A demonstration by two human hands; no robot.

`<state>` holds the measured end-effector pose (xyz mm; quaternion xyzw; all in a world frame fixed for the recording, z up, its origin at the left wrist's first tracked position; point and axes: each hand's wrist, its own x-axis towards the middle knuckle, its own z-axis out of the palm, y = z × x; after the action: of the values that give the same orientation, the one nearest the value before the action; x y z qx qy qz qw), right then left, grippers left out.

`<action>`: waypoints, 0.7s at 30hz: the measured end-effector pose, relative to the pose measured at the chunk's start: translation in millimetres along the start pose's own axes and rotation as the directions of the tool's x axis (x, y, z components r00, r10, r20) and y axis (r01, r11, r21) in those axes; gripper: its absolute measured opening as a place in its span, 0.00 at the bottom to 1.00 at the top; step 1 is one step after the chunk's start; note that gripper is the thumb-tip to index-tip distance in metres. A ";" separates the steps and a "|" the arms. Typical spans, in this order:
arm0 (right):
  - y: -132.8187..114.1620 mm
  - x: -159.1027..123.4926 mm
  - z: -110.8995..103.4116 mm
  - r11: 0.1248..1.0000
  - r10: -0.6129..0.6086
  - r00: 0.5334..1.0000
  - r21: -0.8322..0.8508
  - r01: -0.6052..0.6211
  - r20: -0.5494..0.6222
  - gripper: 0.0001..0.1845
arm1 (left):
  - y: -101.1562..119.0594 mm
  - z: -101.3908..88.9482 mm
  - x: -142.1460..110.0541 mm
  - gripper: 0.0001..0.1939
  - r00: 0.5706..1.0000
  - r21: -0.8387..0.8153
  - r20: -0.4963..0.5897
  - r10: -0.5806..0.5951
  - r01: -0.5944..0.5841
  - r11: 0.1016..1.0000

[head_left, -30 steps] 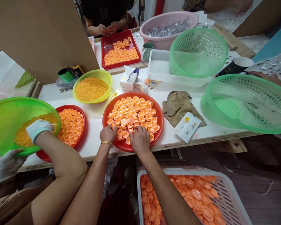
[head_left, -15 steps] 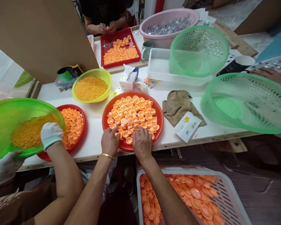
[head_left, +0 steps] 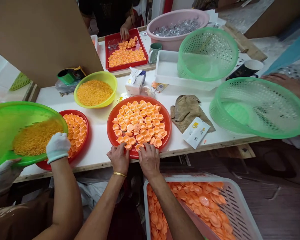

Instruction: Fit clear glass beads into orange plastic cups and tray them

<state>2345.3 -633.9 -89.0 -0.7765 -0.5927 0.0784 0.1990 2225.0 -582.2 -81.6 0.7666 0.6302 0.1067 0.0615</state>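
Observation:
Small orange plastic cups [head_left: 140,121] lie across a round red tray [head_left: 111,115], most facing up and a few flipped over. At the tray's near edge, my left hand [head_left: 118,159] has its fingers curled in; what they hold, if anything, is hidden. A little to the right, my right hand [head_left: 149,160] bends its fingers around an orange cup [head_left: 139,147] by the rim. Below the table, a white slotted crate [head_left: 242,203] holds many orange pieces [head_left: 197,196], partly covered by my right forearm.
On the left, a co-worker's gloved hand [head_left: 57,146] reaches into a green basin [head_left: 52,115] of small yellow pieces, over another red tray [head_left: 86,135]. A yellow bowl [head_left: 110,100], tissue pack [head_left: 135,87], brown cloth [head_left: 186,108] and green baskets [head_left: 218,113] stand around. Across sits another person's hand [head_left: 124,32].
Both my hands have drawn back from among the cups to the tray's near edge. Some cups there sit differently. The person opposite has lowered one hand into the red rectangular tray.

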 end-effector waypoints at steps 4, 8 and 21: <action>-2.7 -3.8 -0.8 1.000 -0.010 1.000 0.022 0.010 0.004 0.09 | 2.3 -6.5 11.3 0.07 1.000 0.015 -0.017 -0.008 0.008 1.000; -8.4 3.7 -0.3 0.999 -0.015 1.000 0.052 0.016 -0.027 0.11 | 7.8 -8.2 40.2 0.14 0.998 0.017 -0.054 0.010 -0.009 1.000; -21.0 14.2 0.3 0.998 -0.070 0.995 0.004 0.070 0.068 0.11 | 10.1 -2.6 71.0 0.12 0.991 0.171 0.002 0.135 -0.133 0.976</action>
<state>2330.7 -615.8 -79.2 -0.7519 -0.6260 0.0982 0.1821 2247.0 -514.8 -70.6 0.8093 0.5841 0.0598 -0.0149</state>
